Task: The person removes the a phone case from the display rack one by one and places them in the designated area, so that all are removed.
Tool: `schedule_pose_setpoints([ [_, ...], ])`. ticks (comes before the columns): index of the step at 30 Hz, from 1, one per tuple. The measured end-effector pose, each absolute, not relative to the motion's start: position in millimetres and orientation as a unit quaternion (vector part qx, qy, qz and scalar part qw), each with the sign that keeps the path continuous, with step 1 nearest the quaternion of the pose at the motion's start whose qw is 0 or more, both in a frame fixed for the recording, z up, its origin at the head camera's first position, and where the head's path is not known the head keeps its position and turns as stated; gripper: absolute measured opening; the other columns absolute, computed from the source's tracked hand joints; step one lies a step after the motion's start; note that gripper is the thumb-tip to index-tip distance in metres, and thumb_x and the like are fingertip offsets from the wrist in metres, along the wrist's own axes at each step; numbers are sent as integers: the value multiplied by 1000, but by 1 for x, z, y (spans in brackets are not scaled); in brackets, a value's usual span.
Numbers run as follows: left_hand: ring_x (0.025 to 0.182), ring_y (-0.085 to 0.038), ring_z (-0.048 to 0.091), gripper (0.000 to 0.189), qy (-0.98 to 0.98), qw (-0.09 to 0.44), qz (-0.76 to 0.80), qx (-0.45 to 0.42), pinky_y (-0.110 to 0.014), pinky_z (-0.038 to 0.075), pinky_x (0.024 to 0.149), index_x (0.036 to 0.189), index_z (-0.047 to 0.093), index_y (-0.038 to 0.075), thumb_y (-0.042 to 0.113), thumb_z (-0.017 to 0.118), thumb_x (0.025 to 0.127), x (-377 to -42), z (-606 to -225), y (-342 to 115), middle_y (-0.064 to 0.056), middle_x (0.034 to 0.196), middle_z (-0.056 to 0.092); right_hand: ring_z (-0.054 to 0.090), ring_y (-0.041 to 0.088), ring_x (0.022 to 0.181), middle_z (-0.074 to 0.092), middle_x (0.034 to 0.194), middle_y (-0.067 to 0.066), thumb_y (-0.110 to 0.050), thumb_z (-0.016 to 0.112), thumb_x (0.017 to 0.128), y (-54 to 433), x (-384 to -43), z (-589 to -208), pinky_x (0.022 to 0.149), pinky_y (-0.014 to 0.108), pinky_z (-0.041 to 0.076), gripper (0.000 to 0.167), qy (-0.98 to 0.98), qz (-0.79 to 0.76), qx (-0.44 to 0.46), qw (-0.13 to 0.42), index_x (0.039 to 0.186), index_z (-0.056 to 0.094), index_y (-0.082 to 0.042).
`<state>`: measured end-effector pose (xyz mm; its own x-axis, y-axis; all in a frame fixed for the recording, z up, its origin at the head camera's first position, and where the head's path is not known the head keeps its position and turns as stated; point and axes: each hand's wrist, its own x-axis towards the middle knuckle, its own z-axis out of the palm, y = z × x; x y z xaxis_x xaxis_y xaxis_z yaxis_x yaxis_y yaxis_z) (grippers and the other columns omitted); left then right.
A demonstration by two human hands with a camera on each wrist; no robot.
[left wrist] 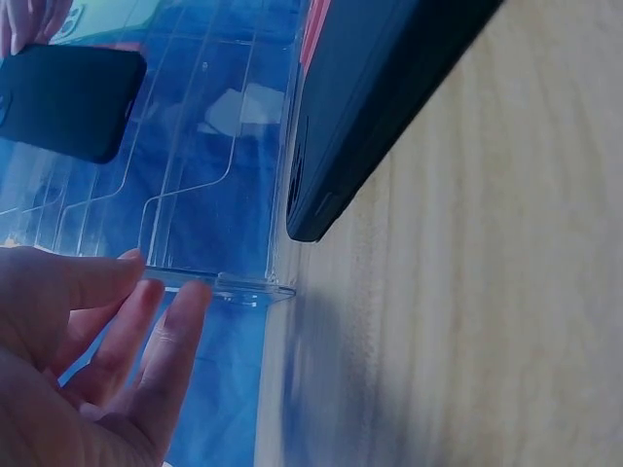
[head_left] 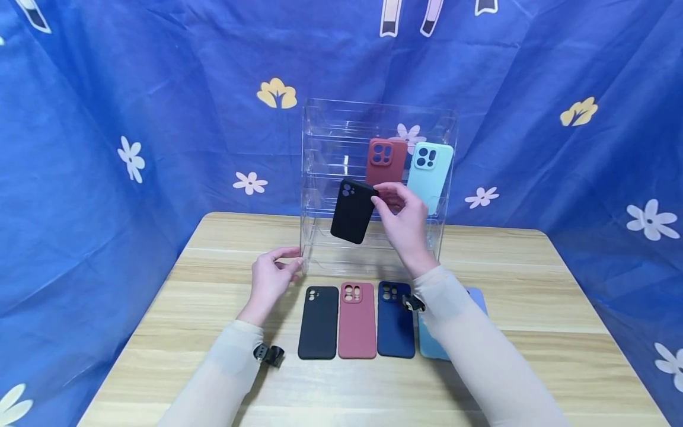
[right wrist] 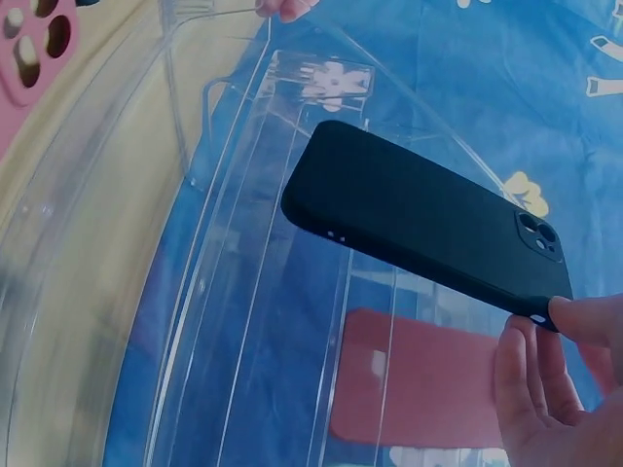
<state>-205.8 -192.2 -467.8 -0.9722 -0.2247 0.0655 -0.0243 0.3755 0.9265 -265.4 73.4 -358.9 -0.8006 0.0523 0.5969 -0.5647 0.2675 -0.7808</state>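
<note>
A clear plastic display rack (head_left: pixel 341 261) stands toward the back of a wooden surface (head_left: pixel 533 284), with a blue curtain (head_left: pixel 187 118) behind it. Its upper tiers have open room left of the red phone case (head_left: pixel 383 171); that case and a mint phone case (head_left: pixel 429 175) block the right side. Thin see-through shelf lips cross the front. The right hand (head_left: pixel 402 219), pinching a black phone case (head_left: pixel 352 213), fills the middle approach; the left hand (head_left: pixel 273 274) holds the lower left edge. Four flat phone cases (head_left: pixel 357 326) line the near side. Bare wood lies to either side.
</note>
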Motion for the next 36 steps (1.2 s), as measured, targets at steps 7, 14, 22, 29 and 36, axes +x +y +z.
schedule_pose_setpoints([
  [7, 71, -40, 76, 27, -826, 93, -551, 77, -35, 61, 49, 120, 76, 8, 9, 77, 92, -207, -469, -192, -24, 103, 78, 74, 20, 84, 77, 101, 9, -9, 78, 93, 89, -260, -363, 76, 18, 59, 17, -767, 568, 152, 256, 109, 77, -9],
  [14, 71, -40, 76, 28, -825, 89, -551, 82, -39, 62, 50, 120, 76, 9, 10, 77, 93, -205, -470, -193, -20, 108, 78, 76, 21, 83, 78, 99, 8, -10, 79, 92, 101, -253, -366, 72, 14, 58, 17, -789, 546, 135, 246, 108, 78, -12],
  [22, 71, -39, 76, 29, -828, 84, -548, 85, -34, 60, 48, 122, 75, 10, 11, 77, 93, -204, -471, -192, -19, 110, 78, 76, 23, 84, 78, 101, 8, -10, 79, 92, 122, -247, -368, 72, 12, 58, 18, -801, 539, 124, 229, 110, 78, -12],
  [29, 71, -40, 76, 29, -827, 85, -550, 81, -39, 62, 50, 122, 75, 10, 11, 77, 93, -205, -470, -192, -22, 103, 78, 76, 20, 82, 79, 100, 11, -9, 79, 91, 141, -243, -369, 70, 11, 57, 18, -811, 531, 111, 218, 109, 78, -9],
  [36, 71, -40, 76, 28, -825, 87, -552, 80, -44, 63, 52, 121, 76, 10, 11, 77, 93, -207, -470, -191, -24, 104, 78, 70, 3, 75, 79, 100, 13, -8, 79, 91, 161, -242, -367, 68, 10, 56, 19, -824, 517, 95, 212, 110, 78, -8],
])
